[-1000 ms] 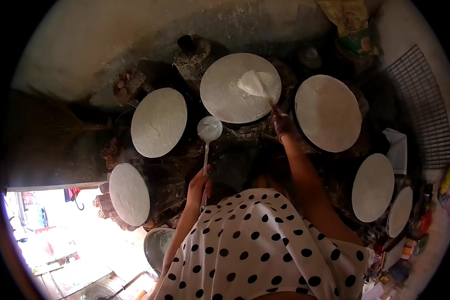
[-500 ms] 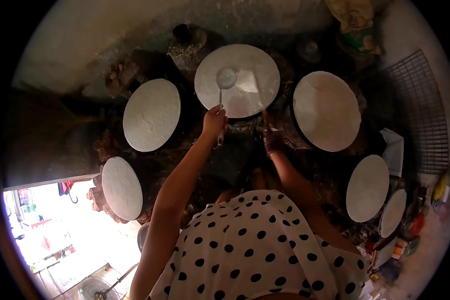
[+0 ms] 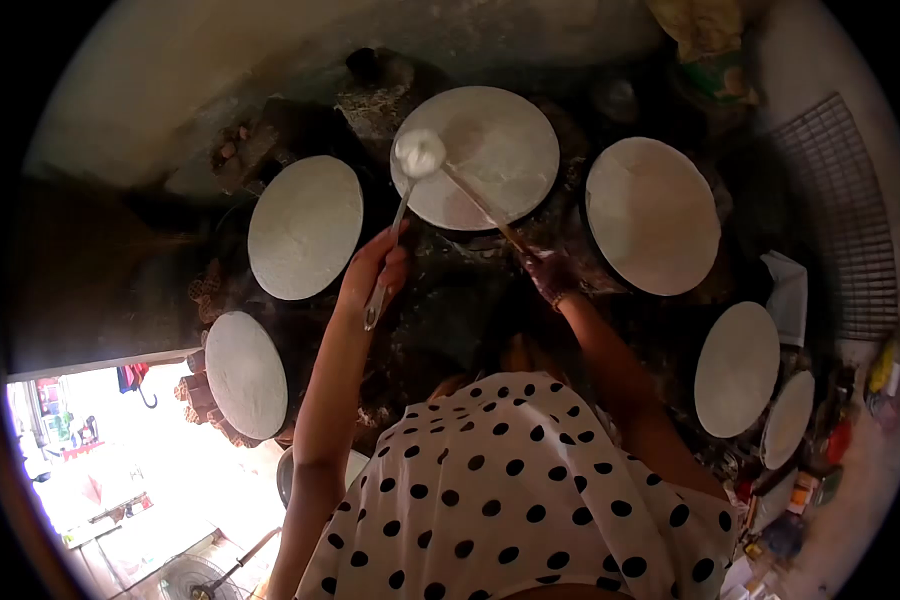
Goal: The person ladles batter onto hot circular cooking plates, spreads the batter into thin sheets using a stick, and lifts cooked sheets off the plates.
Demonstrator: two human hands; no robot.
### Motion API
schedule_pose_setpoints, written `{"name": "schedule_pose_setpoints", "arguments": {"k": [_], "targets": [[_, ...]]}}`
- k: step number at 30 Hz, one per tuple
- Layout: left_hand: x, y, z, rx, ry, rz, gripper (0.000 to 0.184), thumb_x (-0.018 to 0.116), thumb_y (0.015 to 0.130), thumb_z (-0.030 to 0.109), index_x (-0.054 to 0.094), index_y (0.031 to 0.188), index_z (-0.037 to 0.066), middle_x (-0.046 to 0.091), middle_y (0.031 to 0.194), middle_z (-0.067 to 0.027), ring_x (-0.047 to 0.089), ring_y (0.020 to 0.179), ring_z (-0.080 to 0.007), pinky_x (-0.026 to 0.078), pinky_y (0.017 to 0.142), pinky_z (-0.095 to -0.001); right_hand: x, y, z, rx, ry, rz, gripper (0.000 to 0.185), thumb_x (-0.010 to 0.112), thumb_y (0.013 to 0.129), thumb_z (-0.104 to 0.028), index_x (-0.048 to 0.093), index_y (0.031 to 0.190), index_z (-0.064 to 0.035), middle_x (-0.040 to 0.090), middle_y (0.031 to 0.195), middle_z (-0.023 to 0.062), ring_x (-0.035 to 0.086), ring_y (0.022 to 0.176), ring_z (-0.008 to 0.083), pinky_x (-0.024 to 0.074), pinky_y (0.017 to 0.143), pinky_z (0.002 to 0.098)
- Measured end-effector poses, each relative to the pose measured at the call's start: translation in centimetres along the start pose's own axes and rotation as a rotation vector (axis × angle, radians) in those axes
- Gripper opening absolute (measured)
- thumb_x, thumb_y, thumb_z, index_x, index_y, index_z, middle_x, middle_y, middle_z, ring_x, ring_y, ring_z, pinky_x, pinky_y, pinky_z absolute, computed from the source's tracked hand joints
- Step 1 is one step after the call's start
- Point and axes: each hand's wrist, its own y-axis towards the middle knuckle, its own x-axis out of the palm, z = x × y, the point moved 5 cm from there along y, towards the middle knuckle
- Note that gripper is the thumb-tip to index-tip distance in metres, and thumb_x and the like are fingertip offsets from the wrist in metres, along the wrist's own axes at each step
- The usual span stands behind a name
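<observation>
My left hand [image 3: 376, 264] is closed round the handle of a metal ladle [image 3: 402, 208]. Its bowl, with white batter [image 3: 420, 153] in it, hangs over the left edge of the middle round griddle [image 3: 515, 140]. That griddle is covered with a pale, thin layer. In my right hand [image 3: 550, 276] is a long, thin wooden stick [image 3: 482, 205], slanting up and left across the griddle. The far tip of the stick meets the ladle's bowl; whether it is inside or against the rim I cannot tell.
Round white-topped griddles flank the middle one: one at left [image 3: 306, 228], one at lower left [image 3: 245, 375], one at right [image 3: 654, 216], one at lower right [image 3: 737, 370]. A wire rack [image 3: 838, 215] leans at the right wall. A fan [image 3: 198, 580] stands lower left.
The ladle has shifted left with my left hand, from over the griddle's middle to its left edge. The stick has swung from upright to slanting left, its tip now at the ladle.
</observation>
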Motion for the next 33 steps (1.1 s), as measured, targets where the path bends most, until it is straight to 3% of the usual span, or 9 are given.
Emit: {"name": "schedule_pose_setpoints", "arguments": {"k": [7,11,13,17,18,20,25,29,33], "targets": [[-3.3,-10.5,-2.5,0.077,0.024,0.017,0.034,0.044,0.099,0.022,0.046,0.131,0.009,0.042,0.059,0.0030,0.035,0.037,-0.0061,0.030,0.035,-0.0204,1.8,-2.3,2.7,-0.091,-0.276,0.121,0.043,0.048,0.094,-0.043,0.066,0.109,-0.0069,0.067,0.096,0.0205,0.063,0.091,0.0357,0.0497,0.079,0.0422],[-8.5,-11.9,-6.3,-0.199,-0.317,0.150,0.037,0.045,0.099,0.022,0.045,0.131,0.006,0.040,0.058,0.0033,0.036,0.038,-0.0057,0.028,0.035,-0.0200,2.8,-8.4,4.8,0.257,-0.092,0.389,0.040,0.041,0.097,-0.037,0.062,0.119,-0.0109,0.067,0.104,0.0164,0.064,0.092,0.0334,0.0508,0.079,0.0396],[-8.8,-13.4,-7.0,-0.196,-0.381,0.211,0.041,0.046,0.098,0.020,0.041,0.136,0.003,0.039,0.057,0.0025,0.035,0.037,-0.0072,0.029,0.035,-0.0207,5.1,-12.2,4.0,-0.140,-0.182,0.340,0.042,0.039,0.098,-0.038,0.058,0.125,-0.0117,0.068,0.104,0.0140,0.064,0.088,0.0293,0.0510,0.078,0.0368],[-6.8,-16.4,-6.8,0.093,0.431,0.054,0.053,0.042,0.090,0.009,0.032,0.142,-0.001,0.044,0.059,0.0009,0.036,0.038,-0.0074,0.029,0.035,-0.0211,6.9,-15.4,6.8,0.055,-0.600,0.257,0.044,0.043,0.097,-0.038,0.052,0.133,-0.0138,0.067,0.105,0.0113,0.063,0.081,0.0214,0.0509,0.074,0.0324],[-7.1,-15.9,-7.6,0.022,0.427,0.099,0.048,0.044,0.093,0.011,0.037,0.139,0.001,0.045,0.058,0.0004,0.037,0.037,-0.0076,0.029,0.035,-0.0213,8.2,-15.2,8.1,-0.134,-0.150,0.155,0.044,0.046,0.096,-0.038,0.051,0.134,-0.0166,0.067,0.105,0.0111,0.064,0.081,0.0211,0.0512,0.073,0.0332],[-6.9,-13.2,-8.9,-0.098,0.379,0.115,0.041,0.046,0.096,0.014,0.044,0.136,0.005,0.045,0.058,-0.0004,0.037,0.037,-0.0075,0.030,0.035,-0.0213,4.6,-17.2,2.4,-0.359,-0.441,0.156,0.045,0.052,0.092,-0.041,0.053,0.132,-0.0211,0.067,0.106,0.0129,0.065,0.084,0.0241,0.0518,0.074,0.0362],[-2.4,-14.1,-10.7,-0.183,0.174,-0.128,0.041,0.045,0.098,0.017,0.042,0.137,0.006,0.043,0.059,0.0006,0.036,0.036,-0.0070,0.029,0.034,-0.0217,-4.5,-16.7,11.2,0.044,-0.089,0.517,0.034,0.061,0.089,-0.029,0.062,0.116,-0.0088,0.059,0.120,0.0196,0.065,0.094,0.0247,0.0509,0.076,0.0355],[0.9,-10.6,-15.2,-0.262,-0.095,-0.124,0.041,0.041,0.101,0.023,0.038,0.139,0.008,0.038,0.061,0.0032,0.032,0.036,-0.0047,0.028,0.032,-0.0210,-14.4,-13.0,17.4,0.195,-0.834,0.477,0.028,0.047,0.095,-0.033,0.058,0.109,-0.0118,0.064,0.077,0.0118,0.064,0.073,0.0328,0.0515,0.066,0.0465],[6.2,-9.8,-15.4,-0.314,-0.321,-0.142,0.041,0.043,0.100,0.020,0.039,0.138,0.006,0.038,0.062,0.0038,0.033,0.037,-0.0041,0.027,0.032,-0.0199,-25.7,-4.3,26.7,0.152,-1.014,0.415,0.030,0.040,0.097,-0.030,0.051,0.118,-0.0104,0.066,0.088,0.0175,0.065,0.079,0.0348,0.0518,0.072,0.0452]]}}
